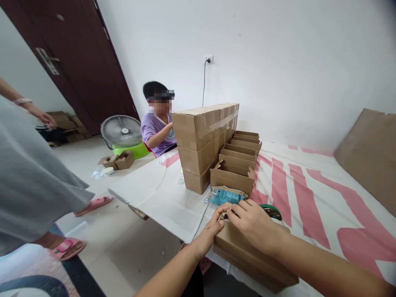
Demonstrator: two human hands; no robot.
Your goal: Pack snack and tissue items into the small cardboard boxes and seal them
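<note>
A closed brown cardboard box lies at the near edge of the table. My left hand is closed at the box's far left corner, thumb against its edge. Just right of it, my right hand rests over the far end with bent fingers. A small dark bit shows between the two hands, too covered to name. Beyond my fingers lies a blue printed packet. A round green-edged item, partly behind my right hand, sits on the cloth.
Open cardboard boxes stand in a row beyond the packet, beside a stacked wall of taped boxes. Across the table sits a person in purple. Another person in a grey garment stands left. A fan is on the floor.
</note>
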